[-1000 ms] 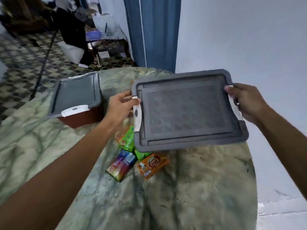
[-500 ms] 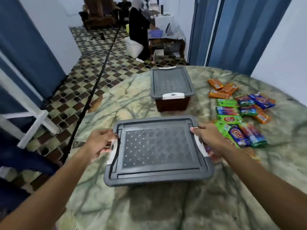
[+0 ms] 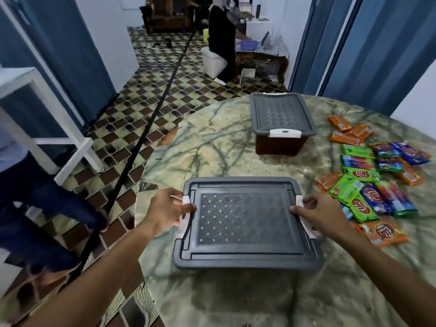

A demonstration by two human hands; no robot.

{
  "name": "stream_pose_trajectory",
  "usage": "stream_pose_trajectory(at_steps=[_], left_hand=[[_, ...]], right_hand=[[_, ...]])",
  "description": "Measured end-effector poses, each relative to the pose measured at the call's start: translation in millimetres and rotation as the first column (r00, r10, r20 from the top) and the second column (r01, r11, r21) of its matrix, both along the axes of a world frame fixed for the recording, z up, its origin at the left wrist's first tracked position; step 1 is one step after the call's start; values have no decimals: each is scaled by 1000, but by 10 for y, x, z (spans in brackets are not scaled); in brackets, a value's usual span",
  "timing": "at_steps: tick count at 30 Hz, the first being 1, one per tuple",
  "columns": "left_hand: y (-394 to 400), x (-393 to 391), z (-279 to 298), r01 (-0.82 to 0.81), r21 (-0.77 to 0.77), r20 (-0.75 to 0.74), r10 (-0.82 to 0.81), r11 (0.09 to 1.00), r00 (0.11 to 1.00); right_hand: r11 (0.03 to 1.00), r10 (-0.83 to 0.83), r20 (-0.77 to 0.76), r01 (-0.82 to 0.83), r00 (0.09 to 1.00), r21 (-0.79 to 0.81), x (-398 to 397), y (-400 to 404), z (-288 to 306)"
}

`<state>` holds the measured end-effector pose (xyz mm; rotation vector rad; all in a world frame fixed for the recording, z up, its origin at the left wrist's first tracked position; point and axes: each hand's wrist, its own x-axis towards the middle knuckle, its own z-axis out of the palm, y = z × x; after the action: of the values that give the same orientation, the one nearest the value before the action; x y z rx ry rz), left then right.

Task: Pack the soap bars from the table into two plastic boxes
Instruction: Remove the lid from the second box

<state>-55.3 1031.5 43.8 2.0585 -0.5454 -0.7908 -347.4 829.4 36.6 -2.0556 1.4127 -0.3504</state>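
You have the near grey-lidded plastic box (image 3: 247, 225) between your two hands at the front of the round green marble-patterned table (image 3: 212, 147): your left hand (image 3: 168, 210) grips the white clip on its left edge, fingers curled round it and thumb over the lid rim, and your right hand (image 3: 317, 212) grips the matching clip on the right in the same way. The box is rigid moulded plastic and, judging by its closed lid with nothing packed yet, probably light — so those side latches are the natural places to hold and to lever open. The second grey-lidded brown plastic box (image 3: 282, 123) sits closed farther back, well apart from the first. The wrapped soap bars (image 3: 375, 178) — orange, green, blue and multicoloured glossy packets — lie scattered to your right, some overlapping, the nearest just beside your right wrist. Expect each bar to be firm and compact under a slick film wrapper; pinch them across the long edges, not the flat printed faces, where fingers would likely slide.
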Motion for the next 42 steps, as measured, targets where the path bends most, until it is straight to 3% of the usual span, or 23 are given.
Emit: stream_pose_trajectory(at_steps=[3,5,6,8,10,11,12,14,16,19,21,24,28,31,34,38,42], left_hand=[[-36,24,15,54,14,32,-55,998,998],[-12,37,-19,58,31,15,-58,998,998],[28,59,-78,23,19,-49,-22,1000,999],[123,93,-168,-76,-27,-348,62,997,935],[210,98,-204,-81,-12,-508,63,997,859],[224,105,-201,-73,-7,-479,61,997,876],[229,113,-194,-83,-10,-367,73,997,927],[221,82,-149,-114,-29,4,114,993,993],[188,0,-44,7,13,264,-10,1000,965],[136,-92,4,190,240,372,-270,952,888],[120,-108,16,187,312,408,-309,932,859],[99,-105,72,170,328,466,-315,929,826],[49,-41,327,227,283,366,-324,932,873],[-8,84,526,253,299,345,-351,920,870],[-75,307,721,269,284,268,-346,920,899],[-314,872,864,78,94,281,-101,993,954],[-643,1411,757,-92,-14,353,91,996,931]], right_hand=[[999,-17,31,16,999,50,-27,-24,20],[955,-132,172,79,976,285,-81,-64,8],[883,-237,243,105,941,458,-121,-77,-36],[683,-446,310,95,840,724,-219,-44,-151],[604,-537,297,114,789,789,-275,38,-233],[661,-519,303,151,799,735,-286,69,-231],[780,-446,316,190,838,596,-290,88,-206],[971,-227,263,198,938,134,-293,94,-121],[990,-61,159,80,985,-119,-235,130,-3],[995,45,-148,-57,988,-82,-67,234,77],[994,36,-265,-61,964,-90,-1,286,114],[996,9,-282,-32,959,-78,11,309,191],[998,57,-286,-51,957,26,36,255,252],[994,75,-239,-55,968,91,96,174,439],[995,91,-86,-87,992,47,276,62,719],[995,87,93,-91,992,30,1042,-342,850],[980,-24,217,-20,976,197,2003,-778,669]])
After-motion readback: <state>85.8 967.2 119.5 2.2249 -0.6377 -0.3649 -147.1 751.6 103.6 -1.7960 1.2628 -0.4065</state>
